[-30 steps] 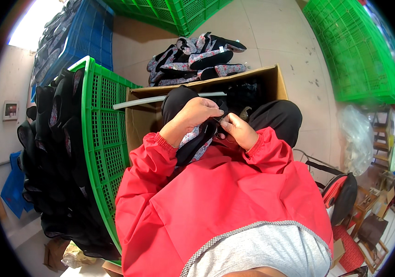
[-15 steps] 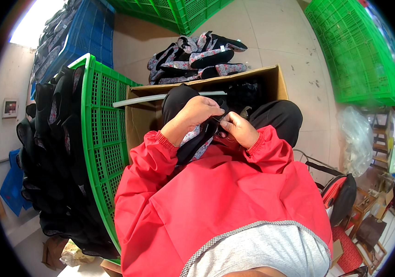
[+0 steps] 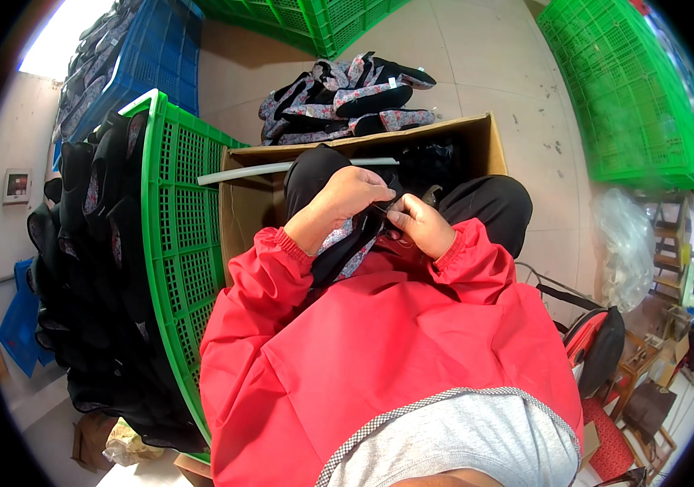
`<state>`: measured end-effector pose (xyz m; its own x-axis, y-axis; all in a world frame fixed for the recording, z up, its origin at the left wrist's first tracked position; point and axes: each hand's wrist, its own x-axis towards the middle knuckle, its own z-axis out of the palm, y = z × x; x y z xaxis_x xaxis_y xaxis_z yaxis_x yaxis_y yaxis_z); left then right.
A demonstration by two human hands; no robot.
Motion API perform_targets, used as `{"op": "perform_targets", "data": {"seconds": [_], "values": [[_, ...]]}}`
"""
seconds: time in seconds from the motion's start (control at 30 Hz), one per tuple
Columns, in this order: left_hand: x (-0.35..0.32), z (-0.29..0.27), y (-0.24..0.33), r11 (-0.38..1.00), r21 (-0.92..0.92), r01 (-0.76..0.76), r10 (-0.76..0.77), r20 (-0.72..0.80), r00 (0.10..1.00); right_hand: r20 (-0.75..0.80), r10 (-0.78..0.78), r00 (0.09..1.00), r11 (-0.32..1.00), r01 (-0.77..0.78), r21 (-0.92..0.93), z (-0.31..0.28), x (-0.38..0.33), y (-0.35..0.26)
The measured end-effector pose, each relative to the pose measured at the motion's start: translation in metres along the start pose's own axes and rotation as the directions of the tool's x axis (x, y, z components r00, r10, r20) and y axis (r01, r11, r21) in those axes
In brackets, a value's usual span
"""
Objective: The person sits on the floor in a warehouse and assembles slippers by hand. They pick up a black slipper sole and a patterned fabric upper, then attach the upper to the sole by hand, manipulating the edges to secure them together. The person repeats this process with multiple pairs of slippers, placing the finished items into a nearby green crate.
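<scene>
My left hand (image 3: 345, 197) is closed, thumb and fingers pinched on the upper edge of a black cloth shoe (image 3: 333, 261) with a floral lining. The shoe lies in my lap, partly hidden beneath that hand and forearm. Just to the right, my right hand (image 3: 423, 225) is closed in a pinch, its fingertips close to the left ones. Something thin and dark shows between the two hands, too small to name. What the right fingertips hold is hidden.
An open cardboard box (image 3: 499, 150) stands before my knees, a pale tube (image 3: 257, 170) across its left side. Beyond lies a heap of floral-lined shoes (image 3: 373, 99). A green crate (image 3: 189, 235) of black shoes (image 3: 91, 284) is at left; another green crate (image 3: 631, 97) stands far right.
My hands stay almost in place, the right fingertips shifting only slightly beside the left ones. The shoe remains in my lap.
</scene>
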<state>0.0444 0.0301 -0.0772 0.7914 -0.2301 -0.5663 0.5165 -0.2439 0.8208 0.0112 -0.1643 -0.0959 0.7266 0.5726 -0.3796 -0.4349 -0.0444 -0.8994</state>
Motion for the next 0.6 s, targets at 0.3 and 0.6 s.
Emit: {"op": "perform_targets", "data": {"seconds": [0.3,0.6], "values": [[-0.001,0.001,0.002,1.0,0.024,-0.005,0.005,-0.004,1.0,0.013,0.018,1.0,0.998,-0.018,0.06,-0.001,0.001,0.002],[0.001,0.002,-0.002,0.985,0.143,-0.1,0.116,-0.105,0.988,-0.073,0.051,0.996,0.977,-0.035,0.212,-0.005,0.001,0.016]]}}
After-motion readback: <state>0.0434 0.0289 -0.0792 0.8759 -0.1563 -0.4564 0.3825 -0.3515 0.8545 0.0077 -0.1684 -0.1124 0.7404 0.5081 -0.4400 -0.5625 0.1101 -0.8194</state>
